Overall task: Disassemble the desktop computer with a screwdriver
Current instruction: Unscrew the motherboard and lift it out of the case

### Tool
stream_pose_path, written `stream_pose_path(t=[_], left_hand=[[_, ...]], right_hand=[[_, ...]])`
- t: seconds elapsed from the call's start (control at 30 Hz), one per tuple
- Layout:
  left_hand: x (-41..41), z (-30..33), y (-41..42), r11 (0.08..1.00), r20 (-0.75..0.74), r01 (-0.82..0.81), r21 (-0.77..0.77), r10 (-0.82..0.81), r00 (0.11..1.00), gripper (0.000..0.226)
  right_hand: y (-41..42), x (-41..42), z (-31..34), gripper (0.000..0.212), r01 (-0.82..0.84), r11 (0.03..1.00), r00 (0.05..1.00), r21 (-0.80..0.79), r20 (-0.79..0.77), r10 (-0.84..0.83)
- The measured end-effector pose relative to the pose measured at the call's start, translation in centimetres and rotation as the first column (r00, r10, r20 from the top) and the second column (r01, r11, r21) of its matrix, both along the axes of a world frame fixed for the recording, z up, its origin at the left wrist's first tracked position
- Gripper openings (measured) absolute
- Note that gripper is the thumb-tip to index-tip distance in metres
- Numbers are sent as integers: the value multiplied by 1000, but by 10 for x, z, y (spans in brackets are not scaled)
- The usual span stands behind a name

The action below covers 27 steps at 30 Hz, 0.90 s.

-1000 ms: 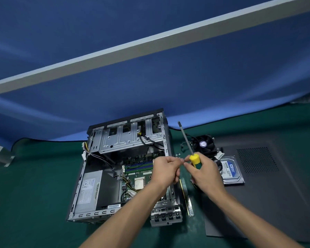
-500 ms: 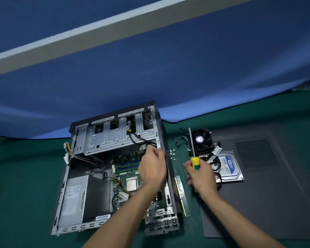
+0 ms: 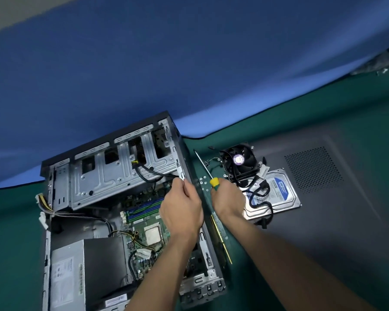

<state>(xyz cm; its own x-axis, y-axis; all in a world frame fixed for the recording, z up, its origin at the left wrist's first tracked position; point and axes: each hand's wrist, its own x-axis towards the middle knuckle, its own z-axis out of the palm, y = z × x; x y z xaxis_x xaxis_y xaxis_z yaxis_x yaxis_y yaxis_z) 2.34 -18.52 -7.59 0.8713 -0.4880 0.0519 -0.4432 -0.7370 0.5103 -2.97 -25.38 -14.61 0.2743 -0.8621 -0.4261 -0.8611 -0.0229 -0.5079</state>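
Steadying the computer case, lying open on the mat, the left hand grips its right edge; the right hand clasps the screwdriver (tip raised). Seat the tip squarely before turning.

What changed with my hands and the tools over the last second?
The left hand left the right hand and moved to the computer case edge, gripping it. The right hand lowered the screwdriver beside the case. Cooler fan and hard drive stayed put.
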Motion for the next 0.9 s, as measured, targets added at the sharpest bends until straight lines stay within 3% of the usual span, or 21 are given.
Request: stream_pose_path(t=[0.4,0.5,0.7,0.77,0.9], left_hand=[[4,2,0,998,50,62,-4,-61,997,35],[5,3,0,997,59,73,-14,-72,996,34],[-1,14,0,997,98,59,47,-63,993,28],[-2,21,-1,988,153,151,38,-156,976,11],[-3,37,0,877,274,424,228,-475,836,56]], right_hand=[[-3,16,-19,13,-50,999,989,5,-138,51],[-2,3,-8,15,-45,999,997,17,-68,46],[2,-34,35,18,-78,984,968,160,249,36],[2,-46,53,19,-120,978,956,171,284,67],[0,-63,92,22,-279,954,947,113,199,253]])
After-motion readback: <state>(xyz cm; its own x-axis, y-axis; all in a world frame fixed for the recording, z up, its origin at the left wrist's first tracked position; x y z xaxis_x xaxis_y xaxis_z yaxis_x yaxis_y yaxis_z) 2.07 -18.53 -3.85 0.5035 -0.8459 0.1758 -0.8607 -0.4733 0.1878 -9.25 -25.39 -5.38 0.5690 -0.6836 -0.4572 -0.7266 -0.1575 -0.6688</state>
